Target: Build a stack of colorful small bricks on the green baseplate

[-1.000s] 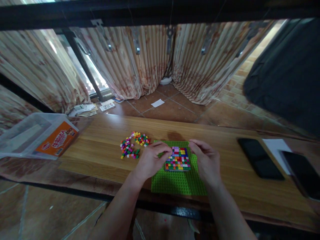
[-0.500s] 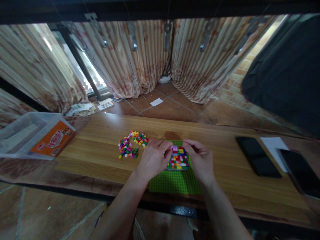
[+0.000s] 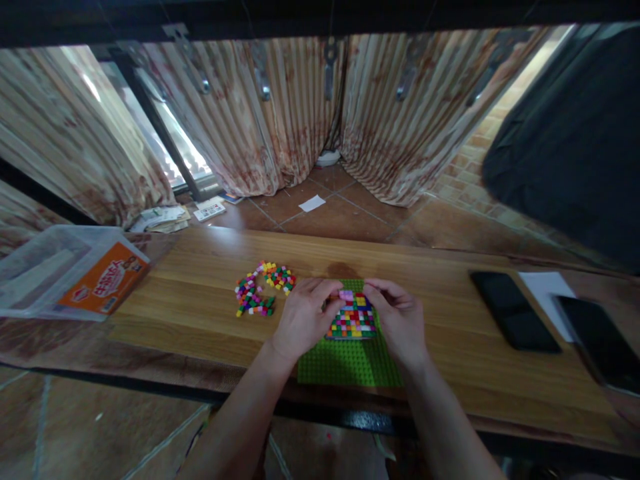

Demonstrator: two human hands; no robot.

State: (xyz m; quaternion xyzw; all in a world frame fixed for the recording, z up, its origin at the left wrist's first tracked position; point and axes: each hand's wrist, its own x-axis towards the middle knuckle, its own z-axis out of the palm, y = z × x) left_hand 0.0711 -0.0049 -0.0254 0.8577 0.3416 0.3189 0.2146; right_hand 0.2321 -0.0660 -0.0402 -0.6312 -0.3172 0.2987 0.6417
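A block of small multicoloured building bricks [image 3: 354,324] stands on a green studded baseplate [image 3: 345,365]. From its left side, my left hand [image 3: 306,319] reaches over, with thumb and forefinger closed around a pink building brick [image 3: 346,295] at the block's far edge. My right hand [image 3: 401,320] is at the far right corner, its thumb and forefinger drawn together against the bricks. Whatever lies between those right fingertips is hidden. Loose bricks [image 3: 247,291] of many colours lie in a curved heap left of my left hand.
All this rests on a wooden board [image 3: 200,287]. A clear plastic box [image 3: 47,257] with an orange label is at the left end. Toward the right lie a black phone [image 3: 515,311], a white paper [image 3: 543,293] and a second dark phone [image 3: 603,343].
My left hand has shifted slightly left, and more of the brick block's left side shows. My right hand stays at the far right corner. The whole view has drifted a little.
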